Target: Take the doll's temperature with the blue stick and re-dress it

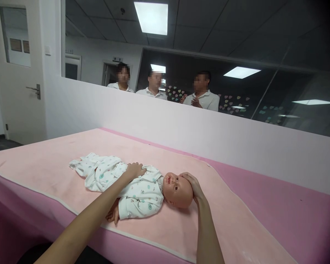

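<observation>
A baby doll [143,192] in a white patterned sleepsuit lies on its back on a pale pink towel [57,165], head to the right and feet to the left. My left hand [134,169] rests flat on the doll's chest. My right hand [193,185] cups the top of the doll's bare head [177,190]. One of the doll's hands shows at the near side, beside my left forearm.
The towel covers a pink padded table [277,205] that runs along a white half wall [209,132]. Behind the glass above the wall stand three people in white tops. A white door [16,69] is at the far left.
</observation>
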`<control>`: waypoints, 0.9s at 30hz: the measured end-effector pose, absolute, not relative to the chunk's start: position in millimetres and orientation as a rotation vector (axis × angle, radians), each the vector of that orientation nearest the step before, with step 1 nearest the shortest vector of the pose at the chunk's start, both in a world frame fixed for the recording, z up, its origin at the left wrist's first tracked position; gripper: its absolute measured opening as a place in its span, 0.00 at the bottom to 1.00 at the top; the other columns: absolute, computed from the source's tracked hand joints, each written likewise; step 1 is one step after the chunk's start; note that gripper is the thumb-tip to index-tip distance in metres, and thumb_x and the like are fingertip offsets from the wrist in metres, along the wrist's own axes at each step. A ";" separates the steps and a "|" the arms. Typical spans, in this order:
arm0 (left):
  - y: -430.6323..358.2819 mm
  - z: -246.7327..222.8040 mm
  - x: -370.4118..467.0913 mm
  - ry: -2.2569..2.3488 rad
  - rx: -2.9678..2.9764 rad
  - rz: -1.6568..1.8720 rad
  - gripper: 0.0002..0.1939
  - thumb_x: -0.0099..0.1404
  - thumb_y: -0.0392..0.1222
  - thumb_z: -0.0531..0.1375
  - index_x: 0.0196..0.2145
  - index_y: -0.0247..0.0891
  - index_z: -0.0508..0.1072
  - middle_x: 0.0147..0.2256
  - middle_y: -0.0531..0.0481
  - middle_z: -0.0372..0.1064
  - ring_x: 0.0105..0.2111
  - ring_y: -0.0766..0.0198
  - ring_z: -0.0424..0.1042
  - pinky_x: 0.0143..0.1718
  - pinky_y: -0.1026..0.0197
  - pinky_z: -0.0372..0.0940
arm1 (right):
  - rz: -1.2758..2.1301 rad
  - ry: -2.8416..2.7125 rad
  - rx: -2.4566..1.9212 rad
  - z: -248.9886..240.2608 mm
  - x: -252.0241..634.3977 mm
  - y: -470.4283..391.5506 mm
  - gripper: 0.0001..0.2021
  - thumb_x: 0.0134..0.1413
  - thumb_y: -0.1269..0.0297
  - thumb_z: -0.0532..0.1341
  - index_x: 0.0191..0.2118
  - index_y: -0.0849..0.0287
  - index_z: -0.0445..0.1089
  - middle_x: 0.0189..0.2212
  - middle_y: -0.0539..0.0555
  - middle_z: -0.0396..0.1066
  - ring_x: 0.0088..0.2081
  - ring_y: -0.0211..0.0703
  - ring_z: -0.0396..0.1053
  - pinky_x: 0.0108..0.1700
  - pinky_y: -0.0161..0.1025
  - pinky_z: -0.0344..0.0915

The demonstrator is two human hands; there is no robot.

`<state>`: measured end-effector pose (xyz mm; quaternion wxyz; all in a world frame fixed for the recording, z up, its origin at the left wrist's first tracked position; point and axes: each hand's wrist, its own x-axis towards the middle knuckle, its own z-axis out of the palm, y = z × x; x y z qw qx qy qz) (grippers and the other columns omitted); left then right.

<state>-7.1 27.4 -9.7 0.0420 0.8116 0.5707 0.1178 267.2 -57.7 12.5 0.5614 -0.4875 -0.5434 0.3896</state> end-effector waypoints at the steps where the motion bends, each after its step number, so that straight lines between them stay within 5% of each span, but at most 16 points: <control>1: 27.2 -9.7 -7.2 1.747 2.483 0.362 0.24 0.62 0.51 0.42 0.46 0.36 0.66 0.47 0.37 0.65 0.48 0.49 0.63 0.46 0.47 0.55 | 0.939 -1.277 -1.146 13.0 265.5 -59.4 0.13 0.38 0.56 0.63 0.30 0.59 0.71 0.34 0.52 0.72 0.40 0.45 0.67 0.43 0.38 0.62; 5: 25.3 -9.2 -7.2 1.749 2.487 0.377 0.24 0.62 0.51 0.42 0.46 0.35 0.66 0.47 0.37 0.64 0.49 0.49 0.62 0.47 0.48 0.54 | 1.189 -1.252 -1.175 17.1 260.4 -70.6 0.18 0.43 0.55 0.59 0.41 0.57 0.71 0.45 0.54 0.69 0.46 0.47 0.65 0.49 0.41 0.60; 17: 24.6 -10.5 -6.4 1.748 2.507 0.387 0.23 0.63 0.51 0.42 0.46 0.36 0.66 0.48 0.38 0.64 0.49 0.49 0.62 0.48 0.48 0.54 | 1.242 -1.279 -1.115 22.2 254.8 -75.1 0.24 0.48 0.46 0.53 0.44 0.58 0.69 0.45 0.56 0.69 0.48 0.50 0.65 0.50 0.45 0.60; 27: 24.5 -12.2 -6.2 1.756 2.510 0.430 0.23 0.63 0.50 0.42 0.46 0.35 0.66 0.47 0.37 0.64 0.49 0.48 0.62 0.48 0.46 0.53 | 1.247 -1.358 -1.164 22.4 252.6 -77.1 0.22 0.48 0.49 0.55 0.45 0.58 0.69 0.48 0.55 0.66 0.50 0.50 0.63 0.52 0.44 0.58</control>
